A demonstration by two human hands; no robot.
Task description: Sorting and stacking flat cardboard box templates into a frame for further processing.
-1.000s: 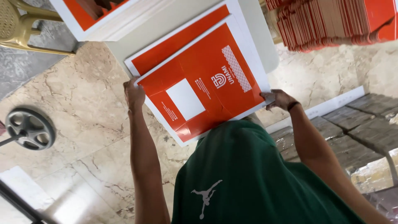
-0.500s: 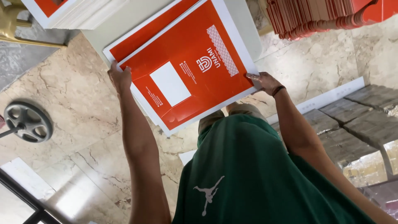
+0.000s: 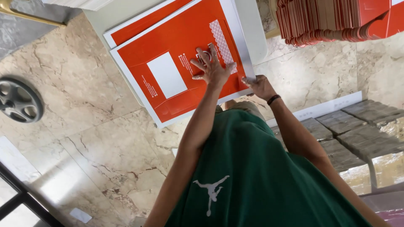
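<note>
Flat carton sheet (image 3: pixel 176 71): orange-red face, white border, 1 white rectangular panel, 1 white strip of scale-like pattern, small white print. Second sheet (image 3: pixel 139 25) beneath it, far left: same orange-red with white edge. Table (image 3: pixel 248 29): off-white. Stack of folded cartons (image 3: pixel 332 21), far right: orange-red with pale edges. Shirt (image 3: pixel 261 176): dark green, 1 white figure emblem. Wristband (image 3: pixel 273 99): black. Floor (image 3: pixel 84 138): beige marble, brown veining. Round wheel-like object (image 3: pixel 19 100), left: dark grey.

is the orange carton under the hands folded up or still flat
Flat. The orange carton lies spread as an unfolded sheet on the table, the left hand pressed open on it and the right hand gripping its edge.
</note>
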